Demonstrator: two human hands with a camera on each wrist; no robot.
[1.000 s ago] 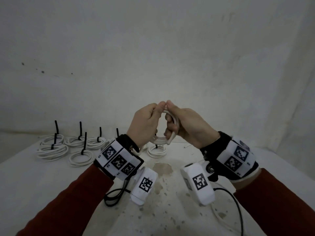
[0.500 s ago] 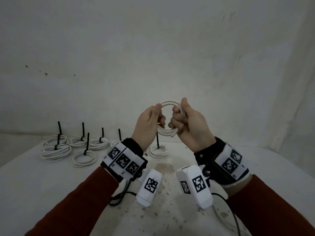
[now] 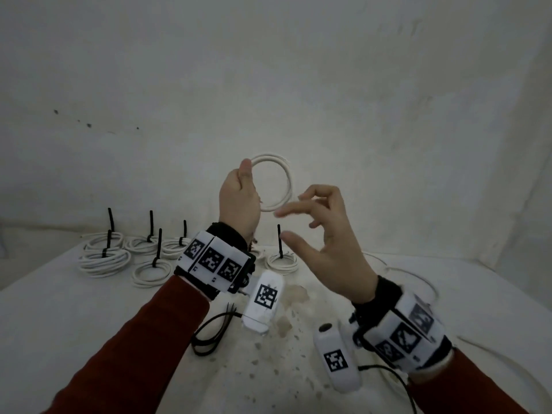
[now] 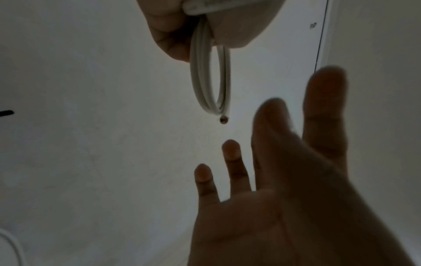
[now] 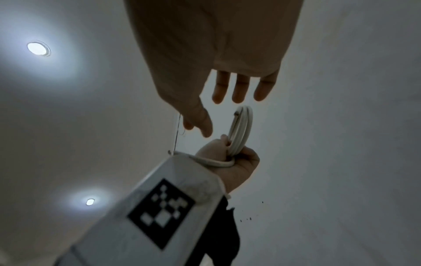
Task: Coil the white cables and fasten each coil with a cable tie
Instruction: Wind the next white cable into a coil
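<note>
In the head view my left hand [image 3: 239, 201] holds a small white cable coil [image 3: 285, 180] upright in the air, thumb on top and fingers curled round its left side. The coil carries no tie. My right hand [image 3: 325, 231] hovers just right of and below the coil, fingers spread, touching nothing. The left wrist view shows the coil [image 4: 209, 81] hanging from my left fingers [image 4: 168, 36], with the bare cable end at its bottom. In the right wrist view my right hand [image 5: 216, 54] is open above the coil [image 5: 241, 129].
Several tied white coils [image 3: 104, 255] with upright black tie tails lie at the table's back left, and one more [image 3: 282, 261] sits behind my hands. Loose black cable ties [image 3: 215, 333] lie under my left wrist. Uncoiled white cable [image 3: 418, 276] trails along the table's right side.
My right hand has let go of the coil, opened and dropped to the right. My left hand has lifted the coil higher and holds it alone.
</note>
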